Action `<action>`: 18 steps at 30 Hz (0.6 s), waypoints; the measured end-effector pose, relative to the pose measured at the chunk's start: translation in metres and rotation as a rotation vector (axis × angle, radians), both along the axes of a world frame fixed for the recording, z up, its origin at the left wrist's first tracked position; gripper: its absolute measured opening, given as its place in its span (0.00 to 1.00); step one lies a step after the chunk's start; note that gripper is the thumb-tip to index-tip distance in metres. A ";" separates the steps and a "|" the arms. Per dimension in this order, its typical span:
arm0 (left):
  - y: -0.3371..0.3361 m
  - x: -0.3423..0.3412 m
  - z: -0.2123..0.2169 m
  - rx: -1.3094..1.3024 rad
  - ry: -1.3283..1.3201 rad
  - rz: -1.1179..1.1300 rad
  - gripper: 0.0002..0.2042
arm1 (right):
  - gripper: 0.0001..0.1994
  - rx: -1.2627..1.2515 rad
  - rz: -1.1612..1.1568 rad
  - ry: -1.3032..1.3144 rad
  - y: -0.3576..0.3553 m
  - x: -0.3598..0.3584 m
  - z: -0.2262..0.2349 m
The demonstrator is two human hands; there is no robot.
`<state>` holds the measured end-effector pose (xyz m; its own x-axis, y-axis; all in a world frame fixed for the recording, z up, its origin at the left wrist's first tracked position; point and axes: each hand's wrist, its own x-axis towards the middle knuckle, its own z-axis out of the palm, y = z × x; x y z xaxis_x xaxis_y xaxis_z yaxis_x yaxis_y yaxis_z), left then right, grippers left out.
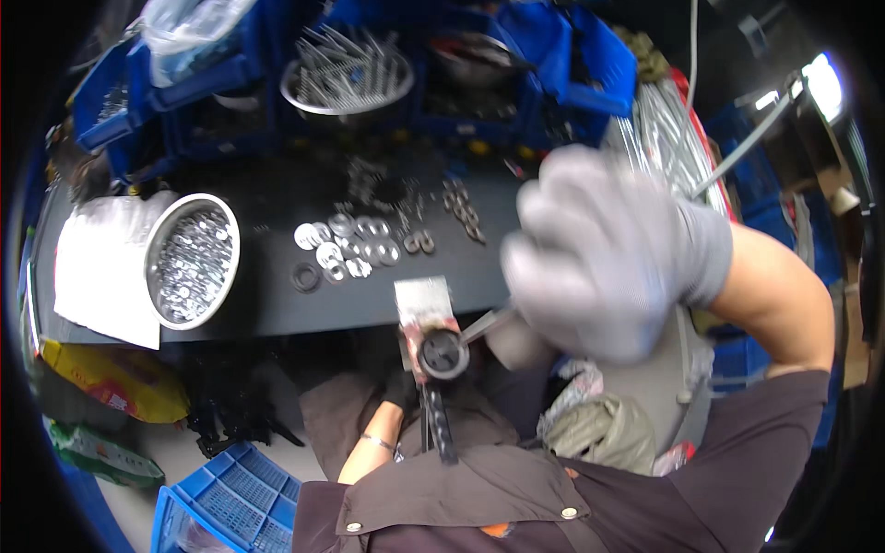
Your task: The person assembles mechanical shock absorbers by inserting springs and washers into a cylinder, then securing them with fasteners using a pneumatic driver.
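Note:
In front of my torso, at the table's near edge, is a red-bodied, clamp-like device (426, 334) with a flat grey plate on top. On it sits a round part with a dark centre (443, 355), and a black ribbed rod (439, 424) extends below. My left hand (400, 391), dark-gloved, is beside the device and largely hidden behind it; its fingers do not show. To the right my right hand (599, 258), in a grey glove, is raised and smeared by motion, its fingers apparently curled. A metal lever (487, 323) runs from the round part toward a blurred grey end below that hand.
Loose washers and rings (355, 247) lie mid-table. A metal bowl of small shiny parts (194, 261) stands left on white sheeting (101, 267). Behind are blue bins (590, 64) and a bowl of metal rods (347, 78). A blue crate (230, 502) stands lower left; bundled plastic (659, 129) lies right.

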<state>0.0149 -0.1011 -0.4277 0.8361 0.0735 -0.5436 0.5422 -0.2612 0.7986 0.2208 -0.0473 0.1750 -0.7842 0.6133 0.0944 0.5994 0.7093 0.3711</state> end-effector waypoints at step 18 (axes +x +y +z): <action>0.060 -0.086 0.058 0.335 0.138 -0.511 0.17 | 0.11 -0.020 -1.808 1.495 -0.432 0.085 -0.191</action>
